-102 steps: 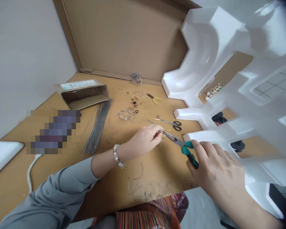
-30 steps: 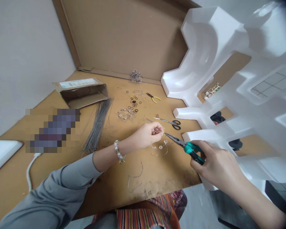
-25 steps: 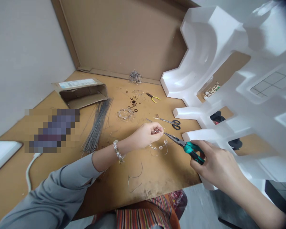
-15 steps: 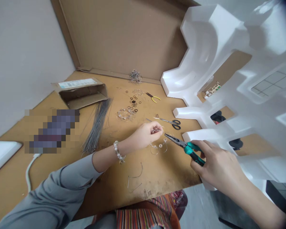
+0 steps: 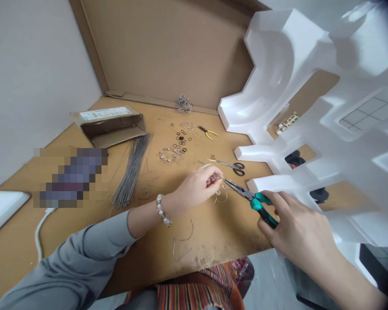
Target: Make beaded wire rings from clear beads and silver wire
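Left-hand grip [image 5: 197, 185] closed on beaded wire piece [image 5: 218, 193]; right-hand grip [image 5: 295, 224] closed around green-handled pliers [image 5: 250, 198].
The piece hangs above the near-right tabletop [image 5: 148, 249], at the pliers' tip; black-handled scissors [image 5: 236, 168] lie just beyond.

the beaded wire piece [image 5: 217, 193] is thin, silvery wire with clear round beads, partly hidden in the fingers of the left hand [image 5: 198, 185]. its loops hang loosely above the desk [image 5: 213, 234], toward the right edge. the long-nose pliers [image 5: 251, 197], grey metal with green-and-black handles, slant above the desk's near right part, tips at the wire, handles toward the near right corner; tip contact is unclear.
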